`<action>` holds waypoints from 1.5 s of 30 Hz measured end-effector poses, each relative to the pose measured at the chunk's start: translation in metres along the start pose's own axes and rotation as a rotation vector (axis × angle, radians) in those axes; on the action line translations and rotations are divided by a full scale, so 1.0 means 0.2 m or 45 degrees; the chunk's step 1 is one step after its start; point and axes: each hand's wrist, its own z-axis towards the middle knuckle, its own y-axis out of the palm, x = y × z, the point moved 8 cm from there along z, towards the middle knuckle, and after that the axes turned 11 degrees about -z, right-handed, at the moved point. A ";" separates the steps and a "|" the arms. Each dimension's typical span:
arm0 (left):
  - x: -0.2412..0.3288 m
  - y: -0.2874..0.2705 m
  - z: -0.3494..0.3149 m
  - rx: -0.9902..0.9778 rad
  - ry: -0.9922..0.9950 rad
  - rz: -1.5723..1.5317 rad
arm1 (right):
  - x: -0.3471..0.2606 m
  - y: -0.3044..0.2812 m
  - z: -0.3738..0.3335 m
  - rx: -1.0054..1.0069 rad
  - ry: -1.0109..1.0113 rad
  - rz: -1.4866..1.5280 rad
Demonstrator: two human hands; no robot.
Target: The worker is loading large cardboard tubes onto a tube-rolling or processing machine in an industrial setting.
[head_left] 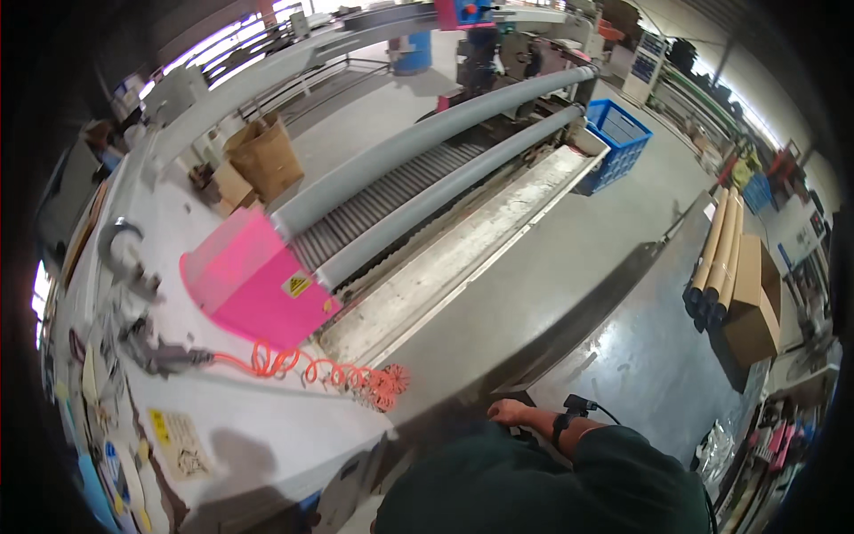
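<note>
Metal table (605, 347) is the thing nearest the visible hand in the head view, standing to the right of centre, its long left edge slanting from just above the person's body up toward the upper right, which is also the way its long axis appears to run. The right forearm (578, 432) comes out of a dark sleeve (623, 454) and lies across the front of the body, pointing to the picture's left, with a black strap around it and a small black device (580, 405) on its upper side. At its end the right hand (508, 411) sits just beside the table's near left corner, back upward, with the fingers seemingly curled; how far they are bent, whether they touch the table and whether they grip anything cannot be told. The left hand is out of sight, so its state cannot be told either. On the table's right part lie long brown tubes (721, 245), side by side, their dark ends toward the person and their length running up the picture, next to an open cardboard box (752, 307). Across the floor, the machine's grey rollers (436, 147) slant from a pink cover (258, 280) toward the upper right, roughly parallel to the table's left edge.
</note>
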 end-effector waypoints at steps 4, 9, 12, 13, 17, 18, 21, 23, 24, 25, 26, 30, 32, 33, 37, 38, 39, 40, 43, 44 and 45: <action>0.35 0.34 0.11 -0.063 0.061 0.126 | 0.14 -0.09 0.03 0.029 -0.041 0.020; 0.66 0.71 0.21 -0.149 0.147 0.201 | 0.30 -0.21 0.13 0.062 0.030 0.070; 0.75 0.90 0.27 -0.210 0.146 0.243 | 0.39 -0.26 0.18 0.055 0.108 0.187; 0.77 0.94 0.29 -0.227 0.142 0.257 | 0.42 -0.26 0.20 0.074 0.128 0.180; 0.82 1.03 0.37 -0.261 0.107 0.295 | 0.59 -0.16 0.47 0.212 -0.044 0.262; 0.82 1.04 0.42 -0.265 0.090 0.312 | 0.47 -0.27 0.37 0.143 0.113 0.367; 0.84 1.11 0.50 -0.285 0.040 0.367 | 0.31 -0.51 0.22 0.133 0.280 0.456; 0.89 1.16 0.55 -0.301 0.050 0.417 | 0.31 -0.57 0.28 0.085 0.205 0.356; 0.90 1.19 0.56 -0.297 0.036 0.439 | 0.33 -0.58 0.28 0.089 0.210 0.368; 0.93 1.22 0.58 -0.300 0.034 0.464 | 0.34 -0.63 0.29 0.126 0.229 0.325; 0.95 1.26 0.59 -0.301 0.036 0.485 | 0.36 -0.68 0.31 0.161 0.247 0.283; 1.07 1.52 0.61 -0.346 0.089 0.583 | 0.58 -0.79 0.45 0.123 0.227 0.224; 1.14 1.72 0.59 -0.413 0.181 0.634 | 0.73 -0.88 0.49 0.150 0.266 0.227; 1.21 1.85 0.59 -0.474 0.274 0.664 | 0.81 -0.92 0.50 0.170 0.306 0.216; 1.66 2.83 0.11 -0.686 1.049 0.708 | 1.13 -1.19 0.51 0.218 0.273 0.515; 1.87 3.23 -0.26 -0.770 1.273 0.809 | 1.17 -1.31 0.45 0.292 0.346 0.603; 2.00 3.48 -0.33 -0.634 1.299 0.765 | 1.25 -1.41 0.40 0.366 0.424 0.695; 2.14 3.73 -0.53 -0.559 1.541 0.844 | 1.32 -1.51 0.37 0.455 0.428 0.719; 2.48 4.32 -0.79 -0.586 2.006 1.144 | 1.50 -1.79 0.18 0.672 0.533 0.727; 2.53 4.52 -0.77 -0.708 1.927 1.063 | 1.60 -1.78 0.14 0.697 0.575 0.776; 2.56 4.73 -0.75 -0.828 1.839 0.984 | 1.71 -1.78 0.09 0.805 0.600 0.903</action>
